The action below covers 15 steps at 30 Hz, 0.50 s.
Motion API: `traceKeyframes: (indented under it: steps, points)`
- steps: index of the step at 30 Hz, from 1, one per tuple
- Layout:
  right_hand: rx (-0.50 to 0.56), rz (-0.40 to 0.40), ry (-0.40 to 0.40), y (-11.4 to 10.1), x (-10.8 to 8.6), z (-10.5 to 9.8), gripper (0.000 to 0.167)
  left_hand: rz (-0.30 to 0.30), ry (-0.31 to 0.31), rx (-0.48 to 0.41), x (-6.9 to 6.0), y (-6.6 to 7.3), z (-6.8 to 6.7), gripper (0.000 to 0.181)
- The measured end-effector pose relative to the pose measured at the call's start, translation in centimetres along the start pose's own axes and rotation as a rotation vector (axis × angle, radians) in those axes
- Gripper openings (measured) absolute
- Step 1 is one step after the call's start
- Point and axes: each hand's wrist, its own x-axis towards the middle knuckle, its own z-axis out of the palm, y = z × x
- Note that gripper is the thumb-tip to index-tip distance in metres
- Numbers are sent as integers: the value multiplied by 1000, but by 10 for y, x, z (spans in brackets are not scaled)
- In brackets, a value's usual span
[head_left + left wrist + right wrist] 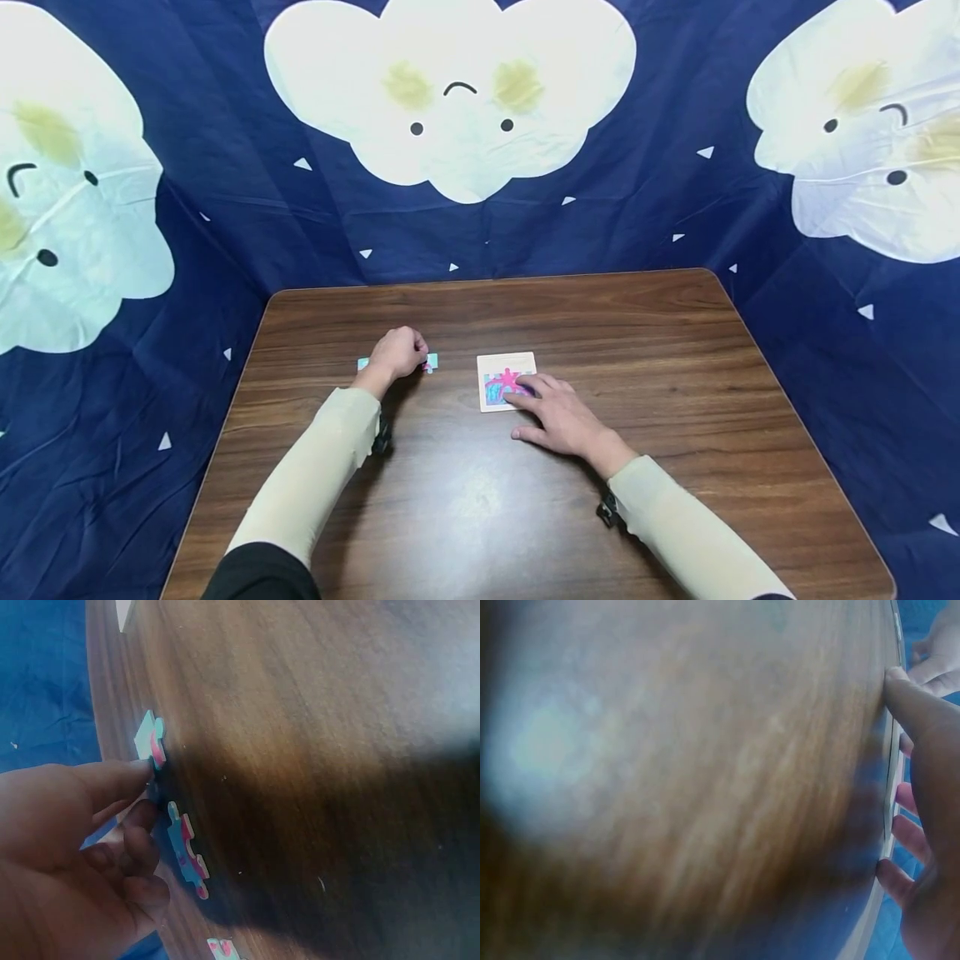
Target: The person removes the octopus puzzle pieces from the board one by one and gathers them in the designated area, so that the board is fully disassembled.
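Note:
The left hand (396,353) is over the left part of the table with its fingers curled. In the left wrist view the left hand (90,847) has its thumb and a fingertip at the lower end of a turquoise and pink puzzle piece (146,741), which it appears to pinch. A blue and pink piece (184,847) lies just beside the curled fingers. With fingers spread, the right hand (562,417) rests on the lower right part of a pale-framed puzzle board (506,361), partly covering its pink and blue picture (497,387).
Another turquoise piece (363,363) lies left of the left hand. Near the bottom of the left wrist view is a pink and white piece (223,949). The brown wooden table (637,350) is bordered by a dark blue curtain (315,225) with cloud shapes.

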Motion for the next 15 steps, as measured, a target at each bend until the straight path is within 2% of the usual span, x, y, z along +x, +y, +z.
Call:
traceKeyframes:
  steps: [10, 15]
  points:
    - [2, -2, -12, -2, 3, -2, 64, 17, 1, -25, -6, 0, -5, 10]
    - [27, 21, -40, -2, 3, -5, 64, 56, 39, -45, -10, 7, -5, 9]
